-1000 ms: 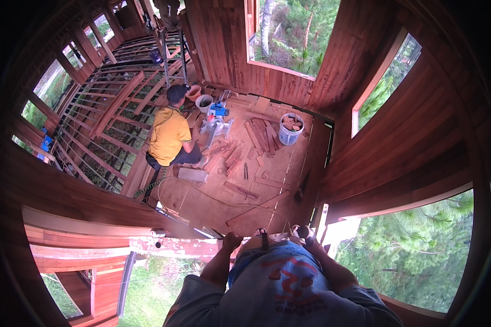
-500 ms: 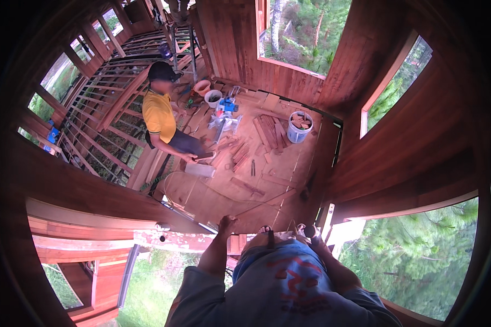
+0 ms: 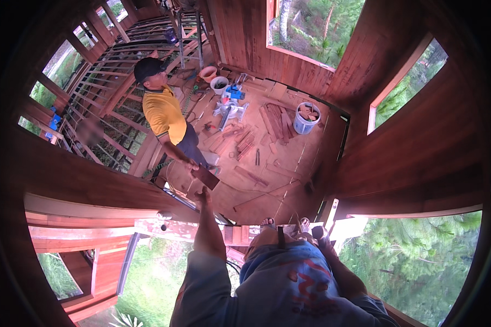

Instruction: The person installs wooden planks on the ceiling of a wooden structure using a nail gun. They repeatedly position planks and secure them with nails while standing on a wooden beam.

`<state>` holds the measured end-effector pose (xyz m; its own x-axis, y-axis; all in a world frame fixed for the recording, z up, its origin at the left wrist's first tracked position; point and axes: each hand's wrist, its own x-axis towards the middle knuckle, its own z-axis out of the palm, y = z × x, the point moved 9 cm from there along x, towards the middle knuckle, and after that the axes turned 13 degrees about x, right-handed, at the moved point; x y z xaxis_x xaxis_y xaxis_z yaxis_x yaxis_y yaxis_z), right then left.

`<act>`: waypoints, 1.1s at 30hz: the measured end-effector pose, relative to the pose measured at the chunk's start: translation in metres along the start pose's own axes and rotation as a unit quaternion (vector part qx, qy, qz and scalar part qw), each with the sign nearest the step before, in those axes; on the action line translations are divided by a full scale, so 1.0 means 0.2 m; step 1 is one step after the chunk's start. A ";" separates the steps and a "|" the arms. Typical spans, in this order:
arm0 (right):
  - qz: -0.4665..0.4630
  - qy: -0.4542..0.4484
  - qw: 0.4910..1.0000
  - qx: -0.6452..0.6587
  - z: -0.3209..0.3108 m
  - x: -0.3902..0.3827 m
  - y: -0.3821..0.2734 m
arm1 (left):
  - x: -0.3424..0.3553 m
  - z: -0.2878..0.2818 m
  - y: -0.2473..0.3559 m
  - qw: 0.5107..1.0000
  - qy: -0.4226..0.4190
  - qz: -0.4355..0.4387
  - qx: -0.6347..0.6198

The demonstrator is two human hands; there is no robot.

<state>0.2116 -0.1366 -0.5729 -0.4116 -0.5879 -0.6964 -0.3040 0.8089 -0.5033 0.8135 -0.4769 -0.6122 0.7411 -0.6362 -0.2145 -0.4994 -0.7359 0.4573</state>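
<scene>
My left hand [image 3: 203, 196] is stretched forward at the end of a straight arm, just below a short reddish-brown board [image 3: 205, 177]. Its fingers look apart, and whether they touch the board's edge is hard to tell. A co-worker in a yellow shirt [image 3: 166, 117] grips the other end of that board with a hand [image 3: 190, 164]. Down by my right hip, my right hand [image 3: 323, 240] seems closed around a dark, rounded thing [image 3: 317, 232] whose kind I cannot make out.
A blue miter saw [image 3: 233, 94] stands on the plywood floor [image 3: 229, 182] among wood offcuts [image 3: 245, 144]. Near the wall is a white bucket [image 3: 305, 122] of scraps. Open joists [image 3: 106, 92] lie behind the co-worker. Below my left arm, an opening shows grass [image 3: 153, 278].
My left hand has reached forward and left toward the board. The co-worker has extended the board toward me. My right hand stays low by my hip.
</scene>
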 end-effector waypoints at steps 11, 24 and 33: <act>0.045 0.024 0.998 0.029 0.01 -0.15 0.07 | -0.41 0.16 0.00 0.847 -0.284 -0.188 -0.407; 0.002 0.091 0.987 0.129 0.04 -0.22 0.06 | -1.46 -0.29 1.55 0.756 -0.544 0.249 -0.266; -0.045 0.129 0.957 0.255 0.22 -0.07 0.40 | -2.68 -0.58 2.37 0.495 -0.636 0.560 -0.192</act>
<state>0.2310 -0.0634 -0.6271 -0.6218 -0.5839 -0.5220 0.0833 0.6135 -0.7853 0.2312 -0.4580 -0.1799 -0.9082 -0.4063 0.1004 0.0253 0.1861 0.9822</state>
